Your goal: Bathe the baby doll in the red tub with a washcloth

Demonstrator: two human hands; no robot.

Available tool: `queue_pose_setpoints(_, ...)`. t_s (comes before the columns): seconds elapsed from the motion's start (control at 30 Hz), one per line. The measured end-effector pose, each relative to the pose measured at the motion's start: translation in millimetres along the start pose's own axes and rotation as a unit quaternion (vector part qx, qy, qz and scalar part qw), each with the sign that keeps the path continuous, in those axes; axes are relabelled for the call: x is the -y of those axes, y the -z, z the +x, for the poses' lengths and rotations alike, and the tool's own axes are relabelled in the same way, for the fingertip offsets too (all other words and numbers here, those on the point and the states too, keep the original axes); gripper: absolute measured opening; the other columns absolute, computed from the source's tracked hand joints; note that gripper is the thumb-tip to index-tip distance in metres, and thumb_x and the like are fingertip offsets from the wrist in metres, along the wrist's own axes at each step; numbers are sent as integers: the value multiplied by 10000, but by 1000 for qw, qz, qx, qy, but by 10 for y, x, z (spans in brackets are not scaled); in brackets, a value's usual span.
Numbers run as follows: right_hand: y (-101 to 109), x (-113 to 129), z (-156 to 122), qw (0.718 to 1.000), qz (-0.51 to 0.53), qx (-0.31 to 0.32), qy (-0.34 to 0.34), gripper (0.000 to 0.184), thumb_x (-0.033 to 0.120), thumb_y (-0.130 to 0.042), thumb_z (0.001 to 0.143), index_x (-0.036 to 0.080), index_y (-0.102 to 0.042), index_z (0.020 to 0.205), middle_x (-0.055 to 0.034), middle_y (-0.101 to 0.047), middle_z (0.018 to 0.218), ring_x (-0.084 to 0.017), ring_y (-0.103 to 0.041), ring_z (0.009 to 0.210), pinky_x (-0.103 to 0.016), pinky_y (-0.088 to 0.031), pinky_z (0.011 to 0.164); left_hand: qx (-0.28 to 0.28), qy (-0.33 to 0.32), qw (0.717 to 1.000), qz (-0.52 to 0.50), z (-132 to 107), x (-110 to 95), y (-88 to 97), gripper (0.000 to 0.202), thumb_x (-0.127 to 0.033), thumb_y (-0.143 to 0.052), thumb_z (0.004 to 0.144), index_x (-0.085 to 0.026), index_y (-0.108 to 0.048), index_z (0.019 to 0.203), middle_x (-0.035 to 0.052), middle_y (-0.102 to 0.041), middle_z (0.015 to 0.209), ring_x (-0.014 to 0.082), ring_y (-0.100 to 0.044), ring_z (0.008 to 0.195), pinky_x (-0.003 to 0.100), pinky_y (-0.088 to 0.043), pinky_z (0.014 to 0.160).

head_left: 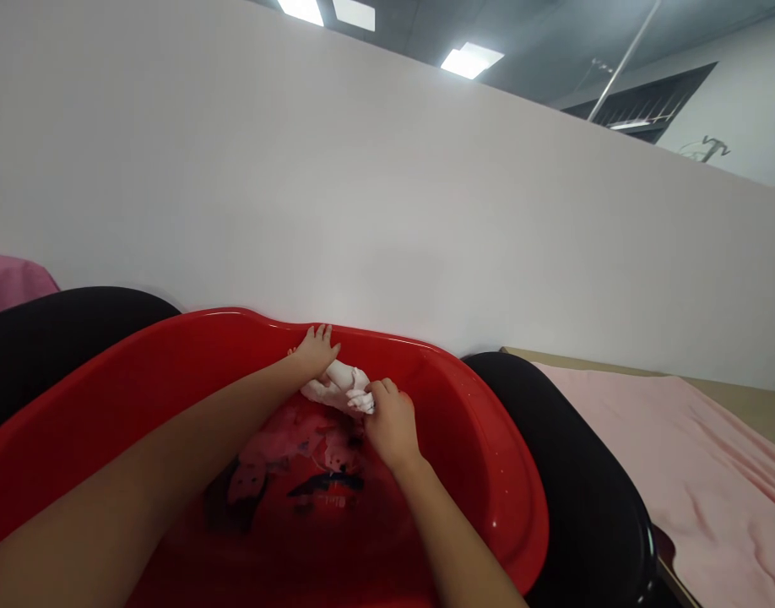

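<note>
A wet white cloth bundle (327, 392), partly smooth and partly crumpled, lies against the far inner wall of a red basin (489, 422). My left hand (315, 350) rests over its left end near the basin's rim, fingers stretched out and apart. What lies under that palm is hidden. At the bundle's right end, my right hand (391, 420) is closed on a crumpled fold, with fingertips curled out of sight. Below the hands, water in the basin covers pink cloth (292, 439) with printed figures and dark patches, blurred by reflections.
A black rounded surface (565, 481) flanks the basin on the right, and another black one (77, 338) on the left. Pink fabric (691, 456) covers a surface at far right. More pink fabric (13, 283) shows at far left. A white partition (387, 186) stands directly behind.
</note>
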State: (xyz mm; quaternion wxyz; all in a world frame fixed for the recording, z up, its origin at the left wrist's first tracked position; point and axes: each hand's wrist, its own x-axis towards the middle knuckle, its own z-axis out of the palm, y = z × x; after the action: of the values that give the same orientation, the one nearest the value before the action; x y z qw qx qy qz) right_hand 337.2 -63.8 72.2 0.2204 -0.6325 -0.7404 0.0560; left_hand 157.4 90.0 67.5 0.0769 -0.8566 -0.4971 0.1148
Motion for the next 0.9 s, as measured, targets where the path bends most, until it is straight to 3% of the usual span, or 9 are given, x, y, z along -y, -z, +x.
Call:
queue_pose_setpoints(0.27,19,52,-43,999,25,-17,43,246,57,-557,817,227,-667,958,-80,-666,1083,-239,-585,992,-341,-429,826,-8,8,1000,-13,144,28,-32,1037,-575,-925,585,-142,-581,1463,312,-308,1641,495,-319,1505,625,-268,1172)
queue_pose_setpoints(0.43,46,98,-127,994,99,-8,56,329,39,-521,839,233,-643,1076,-81,-651,1175,-235,-588,1079,-338,-484,889,1,-14,1000,-22,186,32,1,969,-594,-919,588,-10,-678,1324,373,-297,1616,504,-330,1488,555,-312,1172)
queue_pose_setpoints(0.6,6,134,-181,991,88,25,97,399,38,-524,860,235,-628,1192,-102,-643,1216,-258,-580,1109,-361,-501,903,12,-11,998,-57,311,7,-37,998,-525,-971,514,-48,-684,1342,348,-335,1614,571,-301,1474,617,-353,1129)
queue_pose_setpoints(0.77,-85,102,-181,971,-23,130,201,296,101,-602,899,240,-653,1155,-87,-664,1212,-268,-558,1085,-403,-482,922,21,-37,998,-54,344,3,-32,903,-552,-956,527,-84,-737,1267,318,-469,1553,579,-294,1472,602,-412,1080)
queue_pose_setpoints(0.9,-188,146,-33,907,-145,161,360,233,154,-543,991,214,-653,1187,-102,-663,1271,-269,-543,1141,-434,-445,978,23,-54,998,-35,292,9,27,918,-587,-932,561,-27,-723,1259,350,-496,1515,554,-400,1416,583,-430,1074)
